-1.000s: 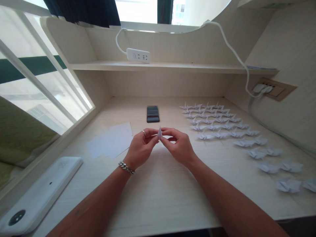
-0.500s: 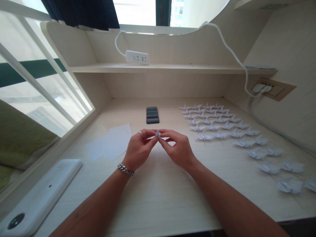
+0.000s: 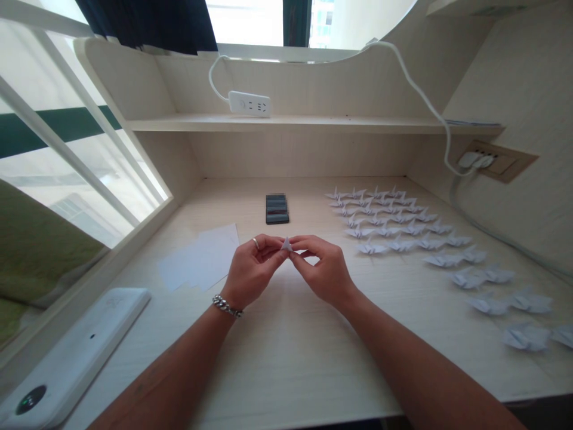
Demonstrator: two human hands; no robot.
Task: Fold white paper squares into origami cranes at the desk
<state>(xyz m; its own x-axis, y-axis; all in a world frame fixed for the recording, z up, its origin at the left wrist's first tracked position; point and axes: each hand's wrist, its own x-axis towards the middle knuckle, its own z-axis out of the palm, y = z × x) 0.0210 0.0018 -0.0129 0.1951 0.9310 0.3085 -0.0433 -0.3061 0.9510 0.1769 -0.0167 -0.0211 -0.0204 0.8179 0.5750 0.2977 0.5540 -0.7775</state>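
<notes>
Folded paper piece [image 3: 286, 244], frame centre, above the counter [image 3: 286, 370] — its visible tip now shows lower and wider than a second ago, so shaping is probably still under way. Grip: left hand [image 3: 253, 266] and right hand [image 3: 324, 269] both pinch it, thumbs against fingers. Counts: one piece in hand; paper cranes [image 3: 526, 337], right side — eight in the front pairs, back block overlaps, can't count; loose paper sheets [image 3: 218, 254], centre left, at least two; one smartphone [image 3: 277, 209].
</notes>
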